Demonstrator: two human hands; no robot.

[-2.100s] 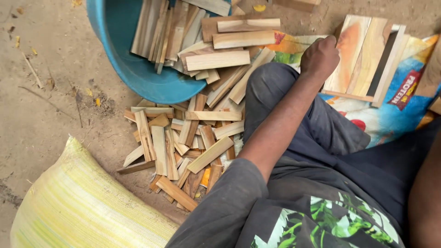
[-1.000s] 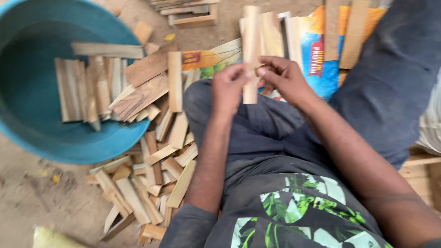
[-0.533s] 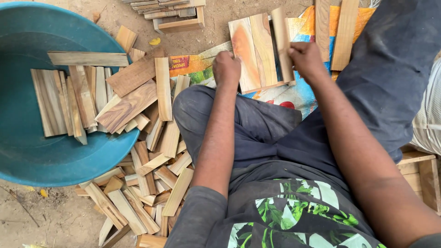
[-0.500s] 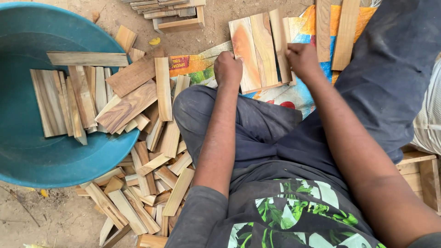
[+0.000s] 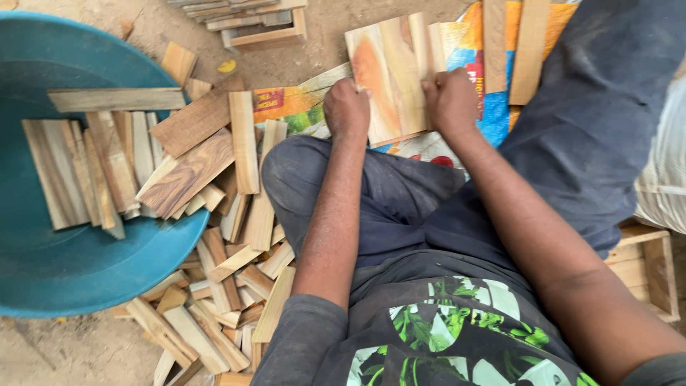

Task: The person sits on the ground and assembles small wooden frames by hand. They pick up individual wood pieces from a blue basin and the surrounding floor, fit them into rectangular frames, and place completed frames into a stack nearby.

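Head view, looking straight down at someone sitting on the dirt ground [image 5: 357, 36]. Both fists are parked on a set of flat wooden slats [image 5: 396, 71] laid side by side on a colourful printed sack [image 5: 493, 107], just past the knee. The left hand [image 5: 346, 109] is curled closed at the slats' left edge, knuckles up, pressing against the wood; can't really tell if the fingers wrap around anything. The right hand [image 5: 451, 100] is balled up the same way at the right edge of that same set, touching it.

Two more long slats [image 5: 511, 43] lie on the sack further right. On the left there's a big blue plastic basin [image 5: 64, 271] with a bunch of wood pieces [image 5: 107, 168] inside, some spilling over the rim. A loose heap of offcuts [image 5: 221, 293] sits on the ground between basin and leg. A wooden frame [image 5: 264, 32] is at the far edge, and a small wooden crate [image 5: 647, 268] near right.
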